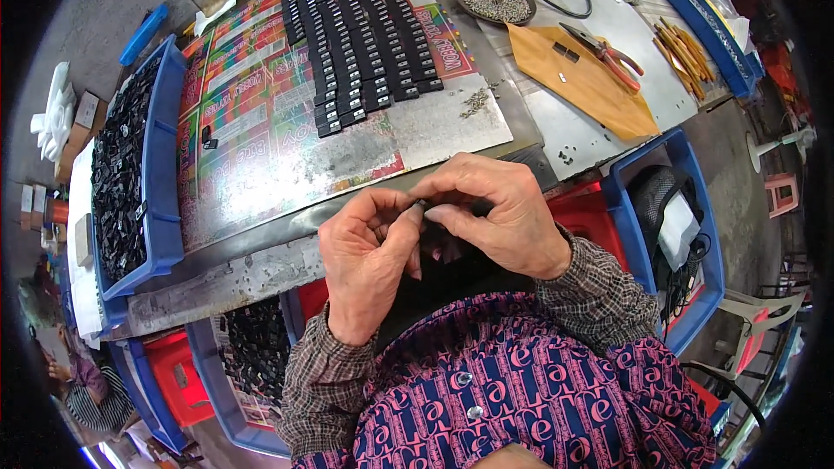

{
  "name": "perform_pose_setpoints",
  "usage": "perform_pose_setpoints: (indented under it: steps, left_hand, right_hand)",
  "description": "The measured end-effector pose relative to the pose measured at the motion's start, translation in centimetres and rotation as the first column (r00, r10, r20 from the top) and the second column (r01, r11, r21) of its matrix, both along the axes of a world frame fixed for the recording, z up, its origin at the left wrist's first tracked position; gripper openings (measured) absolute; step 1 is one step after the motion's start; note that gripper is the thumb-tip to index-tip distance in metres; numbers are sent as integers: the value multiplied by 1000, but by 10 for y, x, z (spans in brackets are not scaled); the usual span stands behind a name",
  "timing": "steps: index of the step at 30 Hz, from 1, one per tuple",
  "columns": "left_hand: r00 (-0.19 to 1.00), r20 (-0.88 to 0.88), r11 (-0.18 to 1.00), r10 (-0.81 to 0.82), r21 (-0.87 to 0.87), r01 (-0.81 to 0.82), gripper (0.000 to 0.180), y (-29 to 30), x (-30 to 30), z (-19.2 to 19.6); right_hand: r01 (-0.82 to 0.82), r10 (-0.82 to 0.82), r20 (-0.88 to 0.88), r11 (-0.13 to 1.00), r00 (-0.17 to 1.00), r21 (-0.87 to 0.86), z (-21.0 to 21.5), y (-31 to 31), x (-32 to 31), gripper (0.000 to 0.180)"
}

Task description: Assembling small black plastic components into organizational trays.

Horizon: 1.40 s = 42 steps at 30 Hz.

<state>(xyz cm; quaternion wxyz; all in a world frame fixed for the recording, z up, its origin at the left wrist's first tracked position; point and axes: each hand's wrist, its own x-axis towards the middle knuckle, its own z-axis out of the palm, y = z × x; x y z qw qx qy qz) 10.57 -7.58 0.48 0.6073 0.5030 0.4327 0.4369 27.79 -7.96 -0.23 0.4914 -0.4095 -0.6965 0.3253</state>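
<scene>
My left hand point(360, 252) and my right hand point(499, 213) meet in front of me at the near edge of the table. Both pinch a small dark piece point(423, 203) between thumb and fingertips. The fingers cover most of it, so its exact kind is unclear. Beyond them, long rows of small black parts point(352, 61) with shiny metal inserts lie side by side on a printed metal sheet point(287, 156). One loose black part point(209, 141) lies apart on the left. Tiny metal pieces point(476, 102) are scattered on the sheet near the rows.
A blue bin point(162, 182) full of black parts stands at the left. At the right, red-handled pliers point(618, 65) rest on brown paper point(630, 113), near a round dish point(464, 10) of tiny metal pieces. Below the table edge are more blue bins, one holding a black mesh bag point(651, 195).
</scene>
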Motion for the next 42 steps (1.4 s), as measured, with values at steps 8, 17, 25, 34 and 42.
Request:
perform_pose_setpoints:
  steps: [8, 17, 25, 34, 42]
  left_hand:
    - [993, -102, 993, 52, 116, -40, 13, 0, 0, 4]
    - [770, -573, 764, 281, 619, 183, 28, 5, -11, 2]
    - [717, -645, 803, 265, 559, 206, 25, 43, -30, 12]
    - [523, -707, 673, 476, 676, 300, 17, 168, -74, -2]
    - [426, -753, 700, 501, 642, 312, 18, 233, -72, -13]
  right_hand:
    - [-97, 8, -230, 922, 973, -376, 2, 0, 1, 20]
    - [-93, -35, -246, 867, 969, -489, 1, 7, -6, 19]
    - [137, -142, -36, 985, 989, -109, 1, 18, -8, 21]
    - [185, -186, -6, 979, 983, -83, -6, 27, -1, 17]
    - [145, -145, -5, 987, 989, -75, -7, 28, 0, 19]
